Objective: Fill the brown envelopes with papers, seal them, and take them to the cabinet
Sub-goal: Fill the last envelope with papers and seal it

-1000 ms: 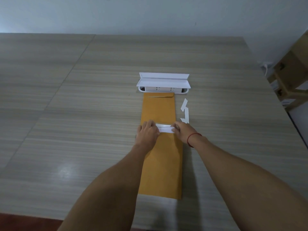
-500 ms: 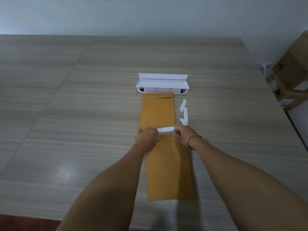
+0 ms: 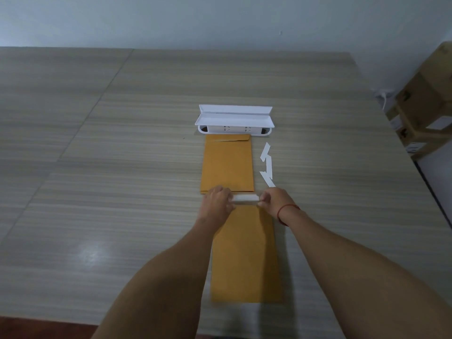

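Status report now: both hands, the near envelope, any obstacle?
Left hand and right hand pinch white strip at its ends. Near envelope flat below, seal unconfirmed. Loose strips lie right; nothing blocks.

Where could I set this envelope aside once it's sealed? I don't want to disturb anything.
The whole left half of the table is bare, left of the far envelope and the left hand. The strip behind the white tray is free too. It is crowded on the right: white paper strips lie beside the far envelope, near the right hand.
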A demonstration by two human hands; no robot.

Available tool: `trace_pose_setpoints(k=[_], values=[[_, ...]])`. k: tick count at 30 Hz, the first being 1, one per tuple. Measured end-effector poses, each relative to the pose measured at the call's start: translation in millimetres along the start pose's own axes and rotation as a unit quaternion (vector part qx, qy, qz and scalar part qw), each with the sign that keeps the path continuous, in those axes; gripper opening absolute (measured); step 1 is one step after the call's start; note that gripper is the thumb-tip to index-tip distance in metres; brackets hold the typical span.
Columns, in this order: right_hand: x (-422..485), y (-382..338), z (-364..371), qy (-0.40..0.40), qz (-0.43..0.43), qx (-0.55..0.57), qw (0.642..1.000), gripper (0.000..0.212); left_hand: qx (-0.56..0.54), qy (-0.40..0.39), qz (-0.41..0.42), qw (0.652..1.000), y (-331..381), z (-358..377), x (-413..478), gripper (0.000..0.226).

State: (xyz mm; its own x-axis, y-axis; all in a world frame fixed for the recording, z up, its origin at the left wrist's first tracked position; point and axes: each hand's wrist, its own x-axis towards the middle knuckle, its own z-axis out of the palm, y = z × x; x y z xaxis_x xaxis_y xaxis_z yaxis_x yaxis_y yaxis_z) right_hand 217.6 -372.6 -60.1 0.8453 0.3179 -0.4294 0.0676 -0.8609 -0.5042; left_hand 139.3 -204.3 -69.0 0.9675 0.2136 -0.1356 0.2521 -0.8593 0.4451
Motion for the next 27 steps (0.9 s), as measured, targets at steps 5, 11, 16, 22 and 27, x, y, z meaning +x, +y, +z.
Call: trace_pose_setpoints(k=[5,11,16,22,27], values=[[-2.6,6.3,12.1,0.052,0.05,0.098,0.993,0.009,0.057,-0.01,-0.023,0.998,-8.1,9.4,-13.4,0.06],[-2.3,-5.0,23.9,0.058,0.071,0.133,0.987,0.016,0.074,-0.11,-0.039,0.99,-15.0,22.5,-20.9,0.068],[0.6,-9.8,29.7,0.072,0.081,0.132,0.985,0.017,0.1,-0.112,-0.041,0.988,-18.3,35.6,-23.4,0.067],[4.0,-11.7,31.4,0.086,0.1,0.137,0.982,0.022,0.11,-0.119,-0.046,0.986,-20.0,41.1,-19.8,0.066],[8.2,-14.5,37.0,0.101,0.117,0.128,0.98,0.024,0.118,-0.143,-0.054,0.981,-18.6,37.7,-17.9,0.066]])
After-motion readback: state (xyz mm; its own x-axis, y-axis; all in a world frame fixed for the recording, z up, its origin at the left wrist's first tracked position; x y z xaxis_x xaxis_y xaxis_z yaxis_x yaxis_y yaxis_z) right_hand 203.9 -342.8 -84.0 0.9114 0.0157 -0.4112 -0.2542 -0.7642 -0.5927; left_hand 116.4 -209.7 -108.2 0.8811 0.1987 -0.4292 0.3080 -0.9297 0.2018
